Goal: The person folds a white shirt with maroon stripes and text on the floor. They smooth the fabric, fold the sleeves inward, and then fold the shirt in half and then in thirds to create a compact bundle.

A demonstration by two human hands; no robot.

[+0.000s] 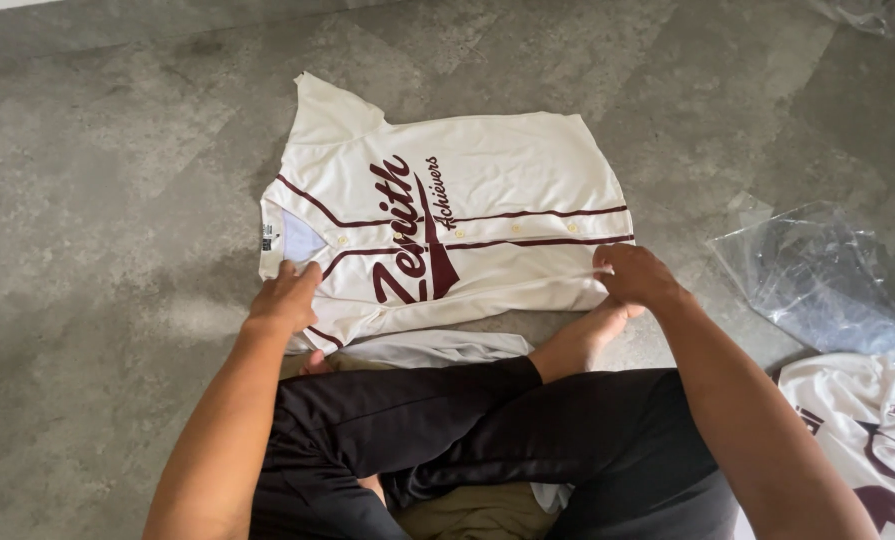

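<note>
A cream baseball jersey [487, 190] with maroon piping and maroon lettering lies face up on the grey floor, collar to the left and hem to the right. Its near side is folded over. My left hand [285, 296] presses on the fabric near the collar end. At the hem end my right hand [632, 272] pinches the folded edge. I sit cross-legged in black trousers [467, 420], one bare foot [587, 335] just below the jersey.
A clear plastic bag [817, 275] lies on the floor to the right. Another cream and maroon jersey [867, 430] sits at the lower right. More clear plastic [872, 15] shows at the top right corner. A grey cloth [437, 347] peeks out beside my knee.
</note>
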